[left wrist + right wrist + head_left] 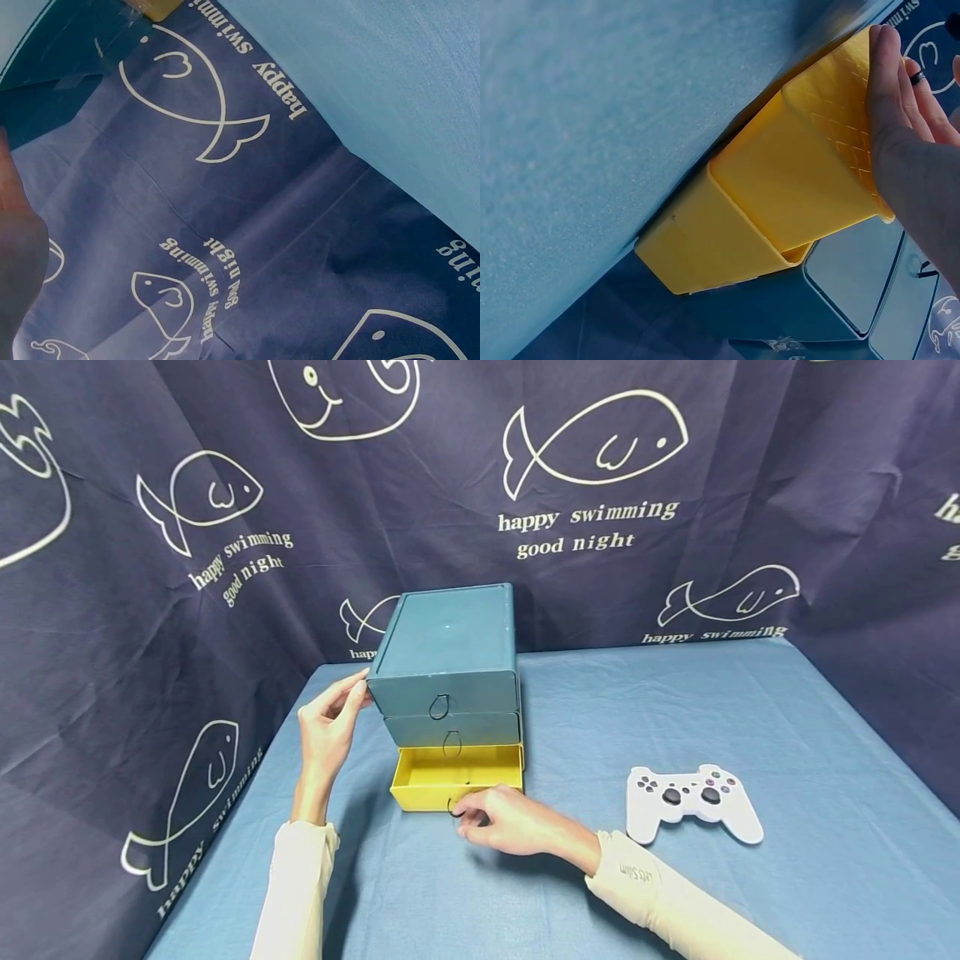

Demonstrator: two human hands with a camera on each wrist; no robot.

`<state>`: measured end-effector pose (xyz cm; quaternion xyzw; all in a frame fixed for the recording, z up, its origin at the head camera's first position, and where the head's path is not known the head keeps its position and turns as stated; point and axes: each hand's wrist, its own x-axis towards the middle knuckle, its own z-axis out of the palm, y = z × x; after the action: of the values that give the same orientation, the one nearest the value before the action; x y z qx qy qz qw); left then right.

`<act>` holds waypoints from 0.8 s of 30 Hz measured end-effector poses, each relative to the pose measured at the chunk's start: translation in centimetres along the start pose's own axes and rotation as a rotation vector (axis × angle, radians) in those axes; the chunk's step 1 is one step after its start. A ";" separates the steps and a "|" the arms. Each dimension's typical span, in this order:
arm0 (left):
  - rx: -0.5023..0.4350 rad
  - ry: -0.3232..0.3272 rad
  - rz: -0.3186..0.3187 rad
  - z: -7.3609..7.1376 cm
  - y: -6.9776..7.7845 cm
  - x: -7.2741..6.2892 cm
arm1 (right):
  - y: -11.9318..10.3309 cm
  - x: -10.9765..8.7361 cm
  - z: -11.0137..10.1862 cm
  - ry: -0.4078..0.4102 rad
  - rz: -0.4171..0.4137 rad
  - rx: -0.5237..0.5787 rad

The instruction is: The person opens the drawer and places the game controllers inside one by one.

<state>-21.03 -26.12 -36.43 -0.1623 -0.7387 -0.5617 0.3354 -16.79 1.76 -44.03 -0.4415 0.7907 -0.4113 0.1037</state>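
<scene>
Pale sleeves (296, 893) were seen nearest, entering from the lower edge of the head view, with small lettering (637, 872) printed near the right cuff. By the left hand (330, 727), at centre left of the frame, the front left edge of a cabinet (450, 631) was touched; its fingers were extended, and a gap was left beside the thumb. The cabinet, teal on top, was placed near the centre of the frame on a blue surface (585, 718). At its front two teal drawers (480, 693) were closed, each fitted with a black loop (440, 707). Below them, a yellow drawer (420, 799) was drawn partly out, its inside exposed. At the front of this drawer, just below the centre of the frame, the right hand (502, 822) was held with bent fingers; the black pull (917, 77) was hooked round one finger, as was shown in the right wrist view. In the left wrist view, only a sliver of the left hand was caught at the left edge. At lower right in the head view, a white controller (693, 793) was laid on the surface, well apart from both hands. White fish outlines (637, 443) were printed on the dark curtain (450, 502) behind.
</scene>
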 end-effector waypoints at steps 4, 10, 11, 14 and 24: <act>0.001 -0.001 -0.001 0.0 -0.1 0.0 | -0.1 -0.2 0.1 -0.008 0.013 0.007; 0.008 -0.002 -0.002 -0.1 -0.1 0.0 | -0.4 -0.4 0.3 -0.022 0.037 0.025; 0.007 -0.002 -0.002 -0.1 -0.1 0.0 | -0.4 -0.4 0.3 -0.023 0.039 0.026; 0.003 -0.005 -0.001 0.0 -0.1 0.0 | -0.5 -0.5 0.4 -0.029 0.047 0.025; -0.004 -0.002 0.005 -0.1 -0.1 0.0 | -1.0 -0.9 0.6 -0.053 0.046 0.031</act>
<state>-21.06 -26.25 -36.45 -0.1651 -0.7375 -0.5622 0.3358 -15.37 1.82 -43.89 -0.4322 0.7911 -0.4094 0.1408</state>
